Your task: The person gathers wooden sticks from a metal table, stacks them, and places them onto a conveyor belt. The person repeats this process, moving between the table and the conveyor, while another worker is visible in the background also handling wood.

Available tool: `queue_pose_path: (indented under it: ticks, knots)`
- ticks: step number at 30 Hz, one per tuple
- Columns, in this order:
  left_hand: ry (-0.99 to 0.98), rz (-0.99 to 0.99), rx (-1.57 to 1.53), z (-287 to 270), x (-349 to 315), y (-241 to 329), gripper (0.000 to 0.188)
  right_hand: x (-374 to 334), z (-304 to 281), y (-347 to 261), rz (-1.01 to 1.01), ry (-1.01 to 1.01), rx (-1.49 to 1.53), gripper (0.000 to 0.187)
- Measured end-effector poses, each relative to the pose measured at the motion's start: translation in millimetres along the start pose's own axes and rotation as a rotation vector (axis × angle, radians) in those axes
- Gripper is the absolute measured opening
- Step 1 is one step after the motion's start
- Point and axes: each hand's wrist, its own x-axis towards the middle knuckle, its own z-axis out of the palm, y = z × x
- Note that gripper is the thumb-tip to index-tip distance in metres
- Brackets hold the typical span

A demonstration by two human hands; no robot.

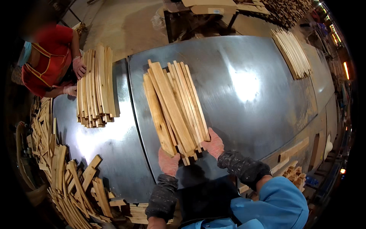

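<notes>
A loose stack of wooden slats (173, 107) lies lengthwise before me on the grey metal tabletop (213, 72), its ends uneven. At its near left corner, my left hand (169, 162), in a pink glove, is closed round the slat ends. My right hand (213, 143), gloved alike, grips the near right edge of the same stack. The fingers beneath the wood are partly hidden. Dark sleeve covers wrap both my forearms.
Across to the left, a co-worker in red (49, 61) has gloved hands at another slat stack (95, 86). A tidy bundle of thin strips (291, 53) lies at the far right. Jumbled offcuts (78, 187) pile up at the lower left. A narrow seam (134, 103) crosses the tabletop.
</notes>
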Motion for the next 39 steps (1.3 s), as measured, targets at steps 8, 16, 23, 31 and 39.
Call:
queue_pose_path:
  ticks: [8, 16, 23, 31, 39]
  knots:
    - [-0.085, 0.061, 0.101, -3, -135, -96, 0.082, -131, 21, 137, 0.168, 0.022, 0.016, 0.095]
    - [-0.191, 0.213, 0.236, -35, -166, -166, 0.088, -203, 62, 128, 0.147, 0.026, 0.129, 0.082]
    - [-0.197, 0.151, 0.366, -39, -154, -167, 0.085, -206, 140, 86, -0.306, 0.342, -0.602, 0.089]
    - [-0.315, 0.128, -0.201, -71, -156, -154, 0.050, -203, 157, 73, -0.219, 0.316, -0.340, 0.084]
    - [-0.719, -0.231, -0.667, -92, -195, -165, 0.053, -292, 159, 99, -0.151, 0.376, -0.126, 0.087]
